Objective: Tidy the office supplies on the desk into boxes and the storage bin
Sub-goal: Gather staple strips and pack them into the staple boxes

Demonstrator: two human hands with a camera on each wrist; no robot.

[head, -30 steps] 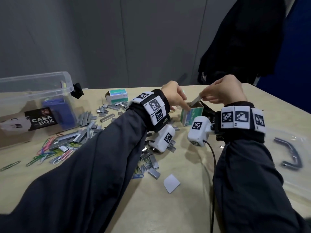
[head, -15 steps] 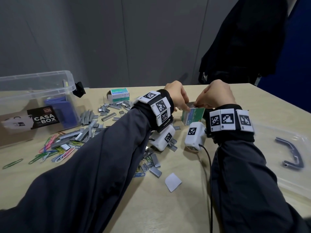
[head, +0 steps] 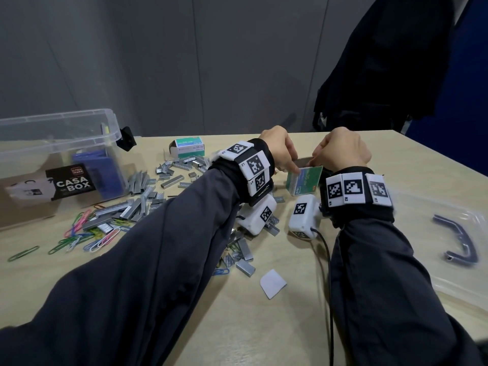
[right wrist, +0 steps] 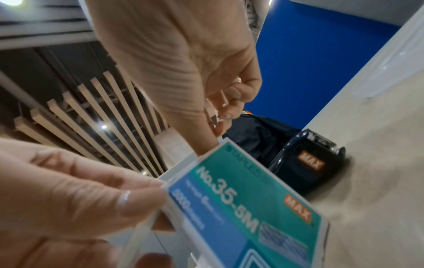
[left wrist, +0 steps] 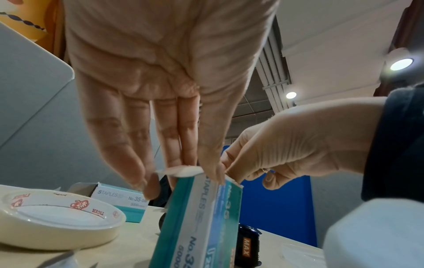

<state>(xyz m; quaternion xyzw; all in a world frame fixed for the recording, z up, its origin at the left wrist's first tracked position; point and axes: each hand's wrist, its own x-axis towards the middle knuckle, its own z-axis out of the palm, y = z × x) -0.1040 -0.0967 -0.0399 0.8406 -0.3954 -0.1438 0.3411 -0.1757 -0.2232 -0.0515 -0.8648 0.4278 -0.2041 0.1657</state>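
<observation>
A green staple box [head: 305,180] stands upright on the surface [head: 290,313], between the two hands. The left hand [head: 277,146] holds the box at its top left corner, with the fingers [left wrist: 183,154] extended downward against the open end flap and the thumb on the near face. The right hand [head: 340,149] has curled fingers at the top right corner of the box, with the thumb [right wrist: 199,137] pressed at the box's upper edge; whether it pinches anything there cannot be told. Loose staple strips [head: 137,204] and coloured paper clips [head: 87,233] lie scattered to the left. A second staple box [head: 188,147] lies behind them, and a clear storage bin [head: 66,122] stands at far left. A black stapler [right wrist: 307,163] sits just behind the held box; a tape roll [left wrist: 57,217] lies nearby.
</observation>
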